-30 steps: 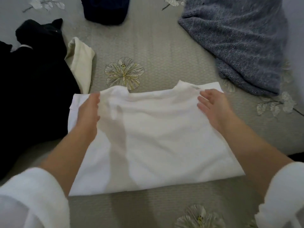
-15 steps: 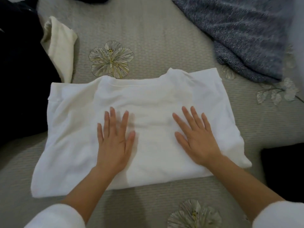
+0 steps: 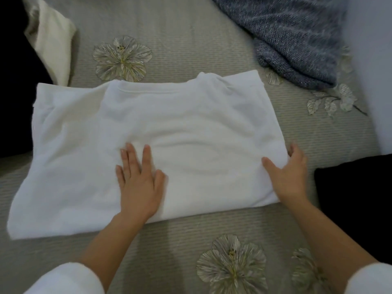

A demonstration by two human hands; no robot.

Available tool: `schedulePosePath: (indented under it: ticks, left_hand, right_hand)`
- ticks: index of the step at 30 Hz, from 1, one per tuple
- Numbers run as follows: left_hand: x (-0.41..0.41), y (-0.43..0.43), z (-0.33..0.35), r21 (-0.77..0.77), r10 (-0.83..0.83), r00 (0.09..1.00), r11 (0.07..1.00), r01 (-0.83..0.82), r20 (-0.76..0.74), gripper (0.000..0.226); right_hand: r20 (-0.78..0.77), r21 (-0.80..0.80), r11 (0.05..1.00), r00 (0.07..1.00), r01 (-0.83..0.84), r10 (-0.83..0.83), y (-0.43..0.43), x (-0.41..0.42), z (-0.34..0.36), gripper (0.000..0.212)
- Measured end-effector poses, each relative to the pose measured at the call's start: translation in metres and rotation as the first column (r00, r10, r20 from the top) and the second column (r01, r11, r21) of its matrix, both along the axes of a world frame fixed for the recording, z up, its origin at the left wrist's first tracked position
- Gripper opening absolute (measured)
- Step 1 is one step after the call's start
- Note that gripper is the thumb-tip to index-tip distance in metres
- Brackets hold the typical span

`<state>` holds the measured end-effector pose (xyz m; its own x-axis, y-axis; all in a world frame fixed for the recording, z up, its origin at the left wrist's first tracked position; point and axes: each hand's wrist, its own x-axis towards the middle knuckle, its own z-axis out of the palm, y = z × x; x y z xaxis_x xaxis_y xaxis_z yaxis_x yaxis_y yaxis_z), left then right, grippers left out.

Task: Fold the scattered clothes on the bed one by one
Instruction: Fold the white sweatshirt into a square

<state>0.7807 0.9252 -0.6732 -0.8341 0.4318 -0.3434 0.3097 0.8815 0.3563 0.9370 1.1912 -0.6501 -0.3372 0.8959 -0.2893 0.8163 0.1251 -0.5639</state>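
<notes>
A white shirt (image 3: 191, 128), folded once with its collar at the far edge, lies flat across the middle of the bed (image 3: 191, 39). My left hand (image 3: 140, 183) rests palm down on its near middle, fingers spread. At the shirt's right edge my right hand (image 3: 290, 177) curls around the fabric, thumb on top and fingers at the side; the frame is too blurred to tell whether they pinch it. A grey-blue knit sweater (image 3: 297, 35) lies at the far right.
A cream garment (image 3: 53, 43) and a black garment (image 3: 14, 81) lie at the far left. Another black piece (image 3: 356, 198) sits at the right. The grey bedcover carries embroidered flowers. A pale wall (image 3: 373, 60) borders the right.
My hands came down from the shirt's collar edge and pressed flat on its middle. Since then my right hand has slid out to the right edge; the left stays flat.
</notes>
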Motion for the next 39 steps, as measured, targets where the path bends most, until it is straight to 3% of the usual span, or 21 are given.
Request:
schedulePosePath:
  ticks: [4,8,10,15,19,21,23,24,26,28,34,39]
  left_hand:
    - [0.020,0.016,-0.001,0.036,-0.009,1.000,0.999,0.010,-0.029,0.073]
    - [0.032,0.010,0.003,0.051,-0.147,0.989,0.988,0.146,0.015,0.073]
    - [0.040,0.007,0.007,0.057,-0.211,0.974,0.977,0.207,0.080,0.071]
    - [0.076,0.006,0.016,0.027,-0.269,0.944,0.963,0.268,0.192,0.074]
    - [0.112,0.005,0.033,-0.012,-0.295,0.910,0.950,0.312,0.290,0.063]
    - [0.112,0.003,0.045,0.064,-0.255,0.888,0.966,0.250,0.383,0.057]
    - [0.097,-0.004,0.060,0.238,-0.095,0.815,0.970,-0.054,0.571,0.041]
    - [0.086,-0.009,0.069,0.305,-0.003,0.706,0.904,-0.301,0.708,0.034]
    - [0.064,-0.030,0.086,0.290,0.066,0.441,0.664,-0.689,0.895,0.029]
    - [0.046,-0.058,0.094,0.224,0.104,0.314,0.499,-0.837,0.944,0.033]
    - [0.011,-0.144,0.100,0.161,0.198,0.194,0.170,-0.972,0.961,0.043]
    - [0.006,-0.184,0.094,0.110,0.104,0.104,-0.046,-0.993,0.989,0.048]
  right_hand:
    - [-0.066,-0.218,0.973,0.994,0.068,-0.085,0.015,-0.005,0.014,0.059]
    - [-0.125,-0.560,0.826,0.981,0.056,-0.151,0.028,-0.012,0.050,0.027]
    - [-0.146,-0.641,0.768,0.983,-0.006,-0.114,0.028,-0.010,0.076,0.031]
    - [-0.213,-0.805,0.580,0.974,-0.127,-0.083,0.005,0.000,0.143,0.014]
    - [-0.253,-0.844,0.496,0.967,-0.203,-0.035,-0.027,-0.008,0.171,0.028]
    - [-0.281,-0.834,0.492,0.960,-0.251,0.013,-0.048,-0.017,0.175,0.036]
    - [-0.366,-0.794,0.502,0.929,-0.342,0.054,-0.069,-0.027,0.175,0.039]
    - [-0.408,-0.769,0.509,0.910,-0.387,0.075,-0.080,-0.033,0.176,0.039]
    - [-0.473,-0.734,0.507,0.876,-0.451,0.096,-0.105,-0.046,0.173,0.042]
    - [-0.518,-0.707,0.497,0.847,-0.504,0.122,-0.135,-0.064,0.169,0.045]
    - [-0.591,-0.595,0.541,0.780,-0.594,0.207,-0.232,-0.118,0.137,0.058]
    - [-0.514,-0.597,0.428,0.733,-0.679,0.446,-0.299,-0.144,0.100,0.077]
